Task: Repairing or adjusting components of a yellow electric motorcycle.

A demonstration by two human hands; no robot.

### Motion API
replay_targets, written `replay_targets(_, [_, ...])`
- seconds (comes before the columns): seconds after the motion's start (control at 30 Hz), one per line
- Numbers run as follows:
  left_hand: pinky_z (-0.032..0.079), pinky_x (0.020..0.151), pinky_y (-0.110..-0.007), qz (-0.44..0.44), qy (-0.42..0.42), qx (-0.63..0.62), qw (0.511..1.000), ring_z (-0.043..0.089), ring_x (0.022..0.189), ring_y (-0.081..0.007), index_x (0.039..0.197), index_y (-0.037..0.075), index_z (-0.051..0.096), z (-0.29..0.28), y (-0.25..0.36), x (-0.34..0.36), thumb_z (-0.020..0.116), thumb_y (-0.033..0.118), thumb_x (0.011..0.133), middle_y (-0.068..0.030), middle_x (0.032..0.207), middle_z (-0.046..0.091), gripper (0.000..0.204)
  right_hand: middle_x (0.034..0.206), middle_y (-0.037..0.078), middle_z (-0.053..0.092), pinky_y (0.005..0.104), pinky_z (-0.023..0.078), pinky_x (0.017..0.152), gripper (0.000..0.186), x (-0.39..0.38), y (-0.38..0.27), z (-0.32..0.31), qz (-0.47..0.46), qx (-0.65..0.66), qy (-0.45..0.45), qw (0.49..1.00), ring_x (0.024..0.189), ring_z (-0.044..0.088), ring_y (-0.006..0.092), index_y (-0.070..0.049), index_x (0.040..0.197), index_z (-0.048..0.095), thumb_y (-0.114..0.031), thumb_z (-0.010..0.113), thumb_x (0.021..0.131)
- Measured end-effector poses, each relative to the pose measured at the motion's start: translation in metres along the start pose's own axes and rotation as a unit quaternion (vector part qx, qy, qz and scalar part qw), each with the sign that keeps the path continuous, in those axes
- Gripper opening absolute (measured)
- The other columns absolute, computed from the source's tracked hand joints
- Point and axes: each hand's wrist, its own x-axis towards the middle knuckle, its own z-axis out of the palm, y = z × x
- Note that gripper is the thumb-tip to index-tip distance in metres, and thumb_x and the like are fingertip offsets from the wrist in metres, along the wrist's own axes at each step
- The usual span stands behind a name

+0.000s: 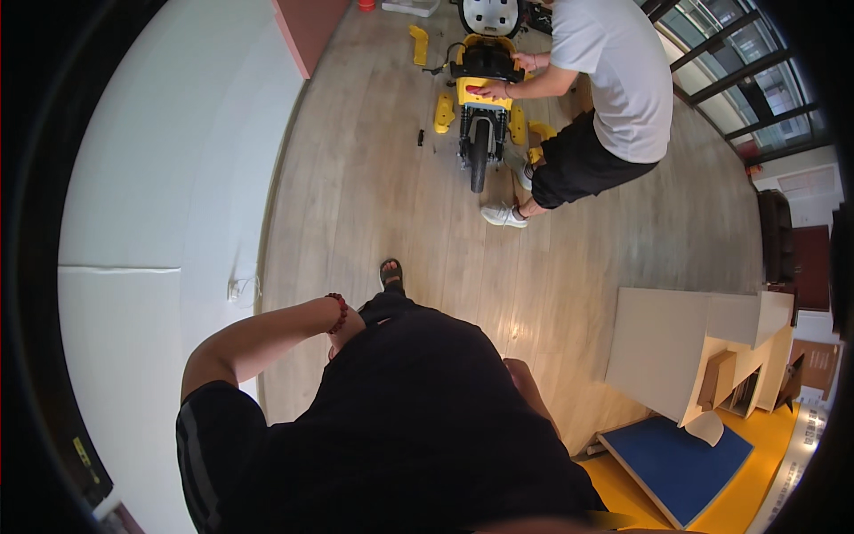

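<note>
My left hand is down at my waist, below a red bead bracelet, and its fingers are hidden against my dark clothes. On the other side, only a strip of my right forearm or hand shows beside my dark shirt; its fingers are out of sight. I see nothing held in either. Well ahead stands a yellow motor scooter with some body panels off. A person in a white T-shirt bends over it, one hand on a red thing at its yellow rear, the other on its dark middle part.
Yellow panels and a small black part lie on the wooden floor around the scooter. A white wall runs along my left. To my right are a pale cabinet and a blue board.
</note>
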Motion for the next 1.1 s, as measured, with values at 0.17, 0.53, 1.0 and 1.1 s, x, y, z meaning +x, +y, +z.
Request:
replay_targets(0.17, [0.046, 0.085, -0.033, 0.008, 0.035, 0.072, 0.997, 0.059, 0.097, -0.0249, 0.110, 0.000, 0.058, -0.008, -0.034, -0.043, 0.053, 0.024, 0.085, -0.0168, 0.104, 0.062, 0.035, 0.091, 0.005, 0.059, 0.0422, 0.043, 0.075, 0.030, 0.019, -0.095, 0.055, 0.001, 0.021, 0.055, 0.998, 0.083, 0.058, 0.0221, -0.012, 0.110, 0.053, -0.023, 0.054, 0.083])
replay_targets(0.53, [0.045, 0.088, -0.037, -0.058, 0.154, -0.081, 0.983, 0.056, 0.103, -0.0309, 0.112, 0.007, 0.058, 0.026, -0.077, -0.107, 0.060, 0.030, 0.079, -0.0155, 0.110, 0.060, 0.040, 0.065, 0.005, 0.055, 0.0386, 0.045, 0.062, 0.009, 0.079, -0.153, 0.111, -0.287, -0.630, -0.054, 0.720, 0.063, 0.056, 0.0222, -0.011, 0.076, 0.059, -0.016, 0.053, 0.080])
replay_targets(1.0, [0.044, 0.089, -0.036, -0.179, 0.147, -0.224, 0.947, 0.055, 0.105, -0.0305, 0.112, 0.006, 0.058, -0.033, -0.128, -0.218, 0.059, 0.027, 0.081, -0.0161, 0.112, 0.059, 0.037, 0.069, 0.007, 0.056, 0.0403, 0.044, 0.056, 0.014, 0.201, -0.339, 0.198, -0.249, -0.773, -0.133, 0.568, 0.062, 0.054, 0.0208, -0.008, 0.076, 0.055, -0.020, 0.052, 0.083])
replay_targets(1.1, [0.045, 0.086, -0.036, -0.212, 0.170, -0.267, 0.925, 0.057, 0.100, -0.0314, 0.108, 0.006, 0.060, -0.039, -0.152, -0.245, 0.060, 0.025, 0.079, -0.0161, 0.106, 0.061, 0.034, 0.070, -0.004, 0.050, 0.0316, 0.044, 0.058, 0.009, 0.198, -0.392, 0.247, 0.084, -0.172, 0.018, 0.981, 0.058, 0.048, 0.0122, -0.013, 0.076, 0.049, -0.020, 0.053, 0.081])
